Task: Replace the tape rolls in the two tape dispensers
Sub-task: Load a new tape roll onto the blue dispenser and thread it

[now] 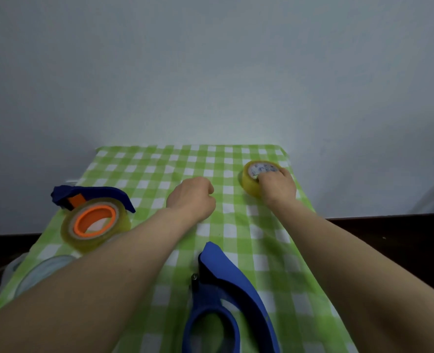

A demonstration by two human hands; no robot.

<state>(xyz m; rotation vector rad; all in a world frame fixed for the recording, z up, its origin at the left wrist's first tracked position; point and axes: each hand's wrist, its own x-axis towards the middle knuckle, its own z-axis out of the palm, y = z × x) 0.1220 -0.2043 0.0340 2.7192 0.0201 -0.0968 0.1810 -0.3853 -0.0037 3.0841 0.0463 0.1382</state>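
Note:
My right hand (277, 186) grips a yellowish tape roll (251, 178) with a white printed core, lying flat at the far right of the table. My left hand (193, 197) hovers over the middle of the cloth with its fingers curled and nothing in it. At the left lies a blue tape dispenser (93, 196) carrying a clear tape roll on an orange hub (95, 220). A second blue dispenser (226, 296) with no roll lies at the front centre, between my forearms.
The table wears a green and white checked cloth (211, 159) and stands against a pale wall. A pale, clear roll-like object (45, 271) sits at the front left, partly hidden by my left forearm. Dark floor shows on both sides.

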